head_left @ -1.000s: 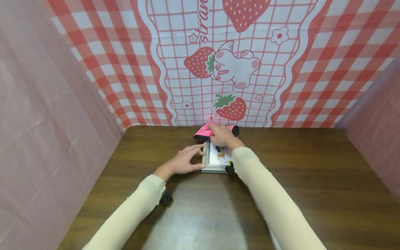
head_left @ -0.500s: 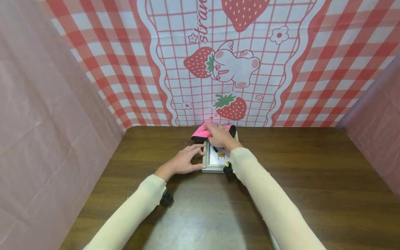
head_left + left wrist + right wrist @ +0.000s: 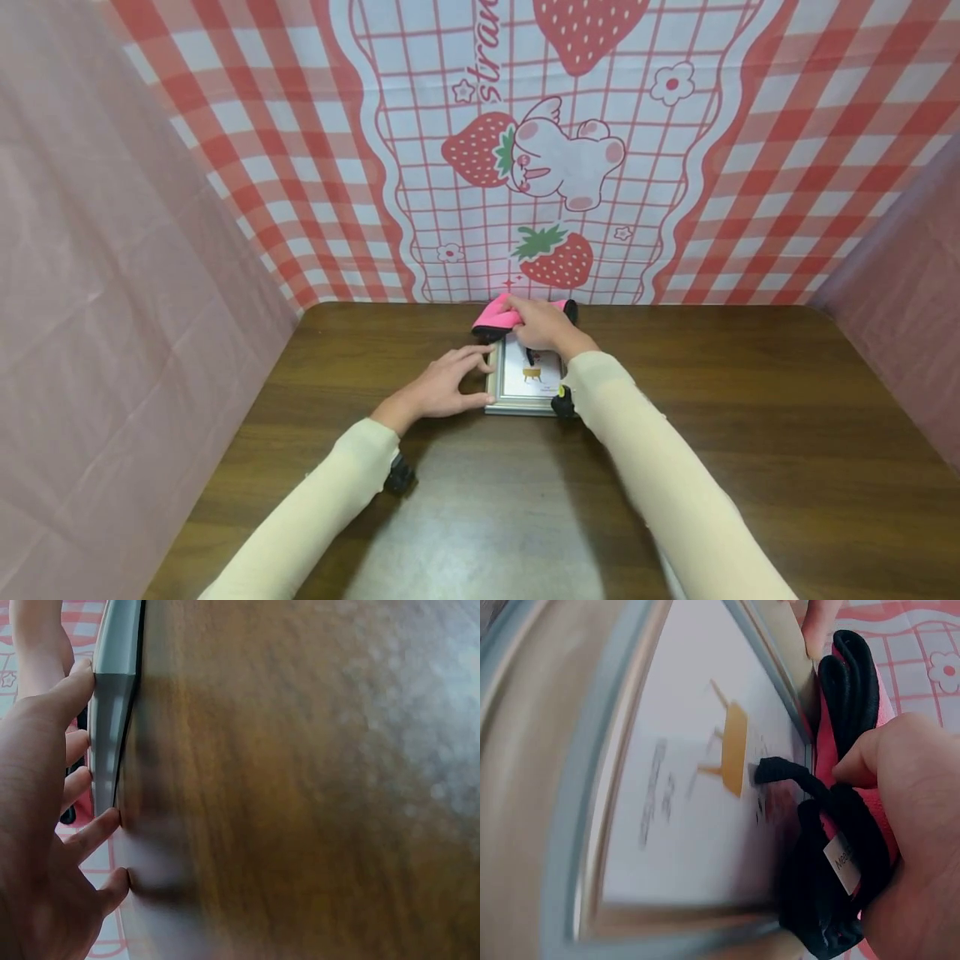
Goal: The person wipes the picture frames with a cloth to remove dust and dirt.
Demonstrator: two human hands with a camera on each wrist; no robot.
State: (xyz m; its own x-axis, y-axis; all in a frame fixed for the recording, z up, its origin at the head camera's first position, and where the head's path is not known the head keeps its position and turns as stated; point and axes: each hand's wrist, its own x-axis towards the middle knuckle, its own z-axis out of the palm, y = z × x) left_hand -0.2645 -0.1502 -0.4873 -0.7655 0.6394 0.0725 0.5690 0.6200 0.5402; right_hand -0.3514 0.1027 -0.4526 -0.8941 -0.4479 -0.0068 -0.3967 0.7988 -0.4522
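Observation:
A silver picture frame (image 3: 517, 406) lies on the table at the back middle, with a white print showing a small orange table. My right hand (image 3: 538, 325) grips a folded pink cloth (image 3: 489, 319) with black edging at the frame's far end. In the right wrist view the cloth (image 3: 827, 750) bunches under the fingers, its black loop and white label hanging over the print. My left hand (image 3: 442, 387) rests at the frame's left side, fingers spread. Seen from the left wrist, its thumb (image 3: 79, 682) and some fingertips touch the frame's outer edge (image 3: 112, 712); other fingertips rest on the table.
The brown wooden table (image 3: 750, 433) ends at a red-and-white checked strawberry curtain (image 3: 405, 167), close behind the cloth. Pink fabric (image 3: 112, 333) hangs along the left side, with more pink fabric (image 3: 900, 292) on the right. Small black cameras (image 3: 399, 475) are worn on both wrists.
My right hand slides the pink cloth slightly left, then back to the right across the far part of the frame. The left hand and the frame stay in place.

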